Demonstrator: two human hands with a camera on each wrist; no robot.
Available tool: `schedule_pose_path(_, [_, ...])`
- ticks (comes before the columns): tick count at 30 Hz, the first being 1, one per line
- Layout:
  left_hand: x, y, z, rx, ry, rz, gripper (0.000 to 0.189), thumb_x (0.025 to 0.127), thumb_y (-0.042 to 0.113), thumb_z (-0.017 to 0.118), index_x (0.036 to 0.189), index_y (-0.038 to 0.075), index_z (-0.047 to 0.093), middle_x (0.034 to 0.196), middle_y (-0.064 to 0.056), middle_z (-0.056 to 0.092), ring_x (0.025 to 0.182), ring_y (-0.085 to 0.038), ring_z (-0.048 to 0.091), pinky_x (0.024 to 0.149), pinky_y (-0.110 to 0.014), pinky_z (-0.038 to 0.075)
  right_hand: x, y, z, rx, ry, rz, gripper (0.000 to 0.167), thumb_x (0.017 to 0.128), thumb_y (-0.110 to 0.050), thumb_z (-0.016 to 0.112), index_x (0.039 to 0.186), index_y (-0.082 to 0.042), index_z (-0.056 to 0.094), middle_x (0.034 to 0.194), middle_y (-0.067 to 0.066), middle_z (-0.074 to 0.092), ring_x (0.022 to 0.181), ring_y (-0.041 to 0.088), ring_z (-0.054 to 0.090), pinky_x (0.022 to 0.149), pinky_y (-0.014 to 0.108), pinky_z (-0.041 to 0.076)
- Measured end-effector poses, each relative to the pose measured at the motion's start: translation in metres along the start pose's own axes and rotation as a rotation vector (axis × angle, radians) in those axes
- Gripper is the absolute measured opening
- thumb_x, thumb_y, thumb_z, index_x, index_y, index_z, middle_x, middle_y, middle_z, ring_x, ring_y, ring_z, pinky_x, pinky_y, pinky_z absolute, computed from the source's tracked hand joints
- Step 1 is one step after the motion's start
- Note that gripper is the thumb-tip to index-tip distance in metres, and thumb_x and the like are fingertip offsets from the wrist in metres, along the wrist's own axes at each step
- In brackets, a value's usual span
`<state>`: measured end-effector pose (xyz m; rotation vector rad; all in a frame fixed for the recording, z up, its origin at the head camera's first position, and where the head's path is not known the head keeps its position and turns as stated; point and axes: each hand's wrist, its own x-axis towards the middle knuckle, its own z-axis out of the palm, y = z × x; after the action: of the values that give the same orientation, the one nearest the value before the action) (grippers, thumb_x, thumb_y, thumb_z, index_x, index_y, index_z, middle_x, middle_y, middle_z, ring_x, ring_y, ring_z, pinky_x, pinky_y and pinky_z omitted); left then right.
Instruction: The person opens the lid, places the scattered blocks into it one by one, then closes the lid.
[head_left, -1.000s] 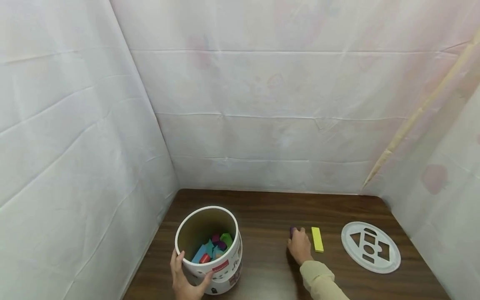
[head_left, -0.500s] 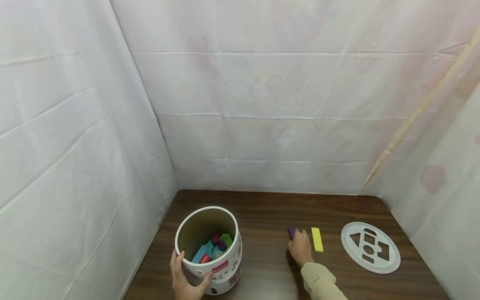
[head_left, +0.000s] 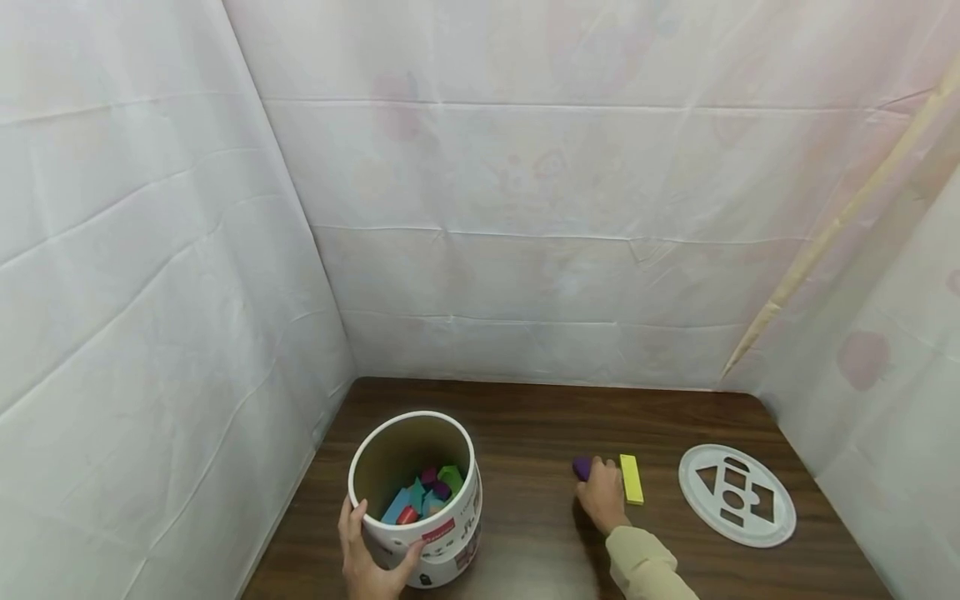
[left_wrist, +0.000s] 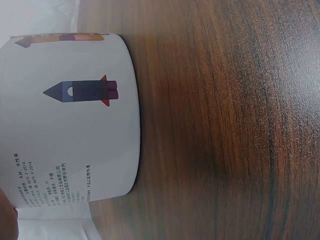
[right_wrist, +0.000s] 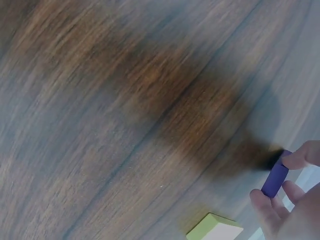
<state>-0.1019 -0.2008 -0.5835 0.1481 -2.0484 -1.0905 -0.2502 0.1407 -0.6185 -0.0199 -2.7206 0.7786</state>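
Note:
My left hand [head_left: 373, 567] grips the near side of a white printed cylindrical bucket [head_left: 450, 546], with fingertips at its rim and the thumb along the wall. Several coloured blocks [head_left: 416, 498] lie inside: blue, teal, red, green and purple. In the left wrist view the bucket [left_wrist: 75, 125] shows a rocket print and small text, and only a bit of the hand [left_wrist: 7, 220] appears at the edge. Further right, my right hand [head_left: 603, 496] pinches a purple block [head_left: 581, 467] between thumb and fingers, close over the table. The right wrist view shows the purple block [right_wrist: 276, 175] edge-on.
Just right of that hand lies a flat yellow block [head_left: 632, 480]. A round white lid [head_left: 701, 492] with shaped cut-outs lies on the right of the dark wooden table [head_left: 525, 417]. White sheets [head_left: 525, 275] hang behind and at both sides.
More of the purple block now shows past the right fingers, its face turned up to the head camera. The right hand has shifted slightly; the left hand stays on the bucket.

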Motion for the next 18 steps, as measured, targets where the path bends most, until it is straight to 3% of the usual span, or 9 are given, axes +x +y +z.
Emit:
schedule_pose_path(10, [0.000, 0.000, 0.000, -0.044, 0.028, 0.033, 0.103, 0.048, 0.013, 0.091, 0.138, 0.005, 0.041, 0.144, -0.028, 0.028, 0.117, -0.051, 0.037, 0.083, -0.072, 0.037, -0.002, -0.006, -0.013, 0.072, 0.038, -0.033, 0.015, 0.061, 0.002, 0.063, 0.074, 0.009, 0.058, 0.072, 0.017, 0.053, 0.062, 0.028, 0.052, 0.055, 0.043, 0.046])
schedule_pose_path(18, [0.000, 0.001, 0.000, -0.022, 0.009, 0.000, 0.103, 0.049, 0.011, 0.092, 0.138, 0.006, 0.040, 0.143, -0.027, 0.028, 0.117, -0.051, 0.037, 0.083, -0.073, 0.036, -0.003, -0.011, -0.021, 0.100, 0.066, -0.081, 0.009, 0.061, 0.006, 0.061, 0.062, 0.002, 0.053, 0.068, 0.012, 0.050, 0.058, 0.021, 0.044, 0.049, 0.033, 0.039])
